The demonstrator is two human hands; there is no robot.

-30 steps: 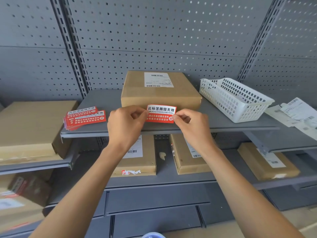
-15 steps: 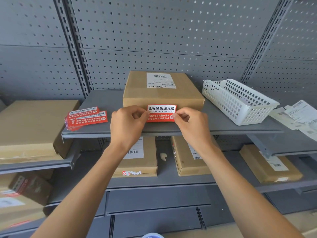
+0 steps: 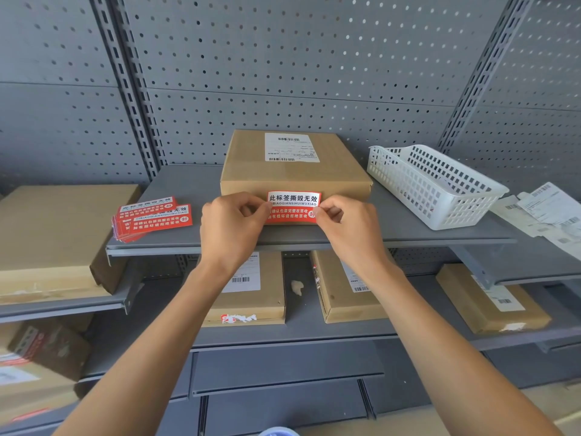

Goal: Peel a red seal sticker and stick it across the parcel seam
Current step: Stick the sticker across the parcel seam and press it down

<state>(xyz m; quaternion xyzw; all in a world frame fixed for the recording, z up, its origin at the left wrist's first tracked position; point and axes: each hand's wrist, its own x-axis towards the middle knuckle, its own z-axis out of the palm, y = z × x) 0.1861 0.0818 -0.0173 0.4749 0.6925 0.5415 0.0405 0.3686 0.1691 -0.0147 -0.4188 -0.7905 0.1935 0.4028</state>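
Edging closer to the parcel (image 3: 295, 174), the sticker (image 3: 293, 207) is now lying against its front face near the shelf's (image 3: 408, 228) front edge. Left hand (image 3: 234, 229) and right hand (image 3: 349, 231) are each pinching one end. Keeping it level and pressing outward from the middle should be avoiding wrinkles.

Parcel (image 3: 295, 174): matt brown cardboard | seal sticker (image 3: 293, 206): glossy red-and-white paper | shelf (image 3: 393, 228): smooth grey painted metal | basket (image 3: 434, 187), 3 o'clock of parcel: white perforated plastic | back panel (image 3: 283, 64): matt perforated metal
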